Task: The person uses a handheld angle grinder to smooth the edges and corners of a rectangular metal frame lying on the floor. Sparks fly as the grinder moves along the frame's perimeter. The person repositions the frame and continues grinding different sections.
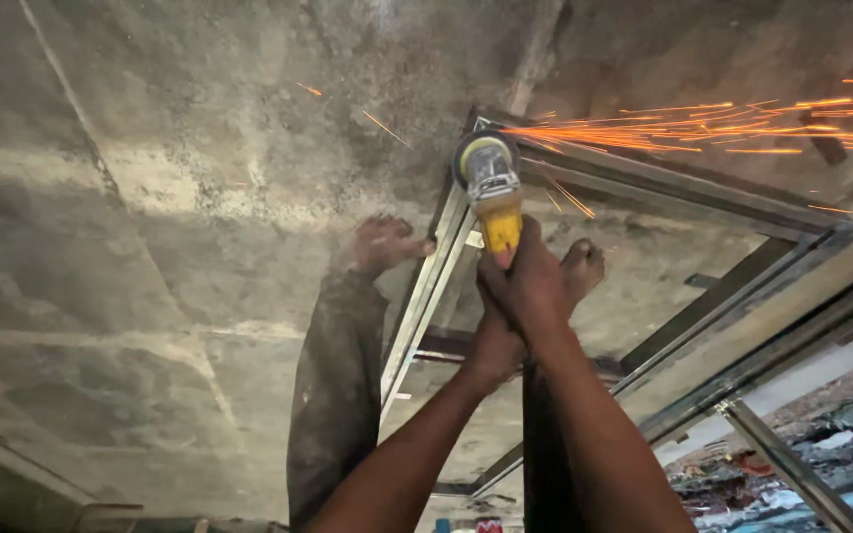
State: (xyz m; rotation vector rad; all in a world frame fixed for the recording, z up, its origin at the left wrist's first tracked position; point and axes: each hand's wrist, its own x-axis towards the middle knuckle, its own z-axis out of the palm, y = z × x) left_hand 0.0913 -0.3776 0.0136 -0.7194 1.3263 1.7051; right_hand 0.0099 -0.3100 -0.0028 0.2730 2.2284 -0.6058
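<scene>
Both hands gripping grinder (491, 188), yellow body, disc at far corner of frame (644, 178) lying on concrete floor (150, 247). Right hand (535, 281) clenching round handle; left hand (494, 341) wrapping underneath, fingers closed on same handle. Sparks (723, 126) flying rightward along far rail. Bare feet (382, 245) bracing on near-left rail. Step in hand, by judgement: grinding corner joint. Next move calling for steady pressure, disc staying on joint, feet keeping away from sparks.
</scene>
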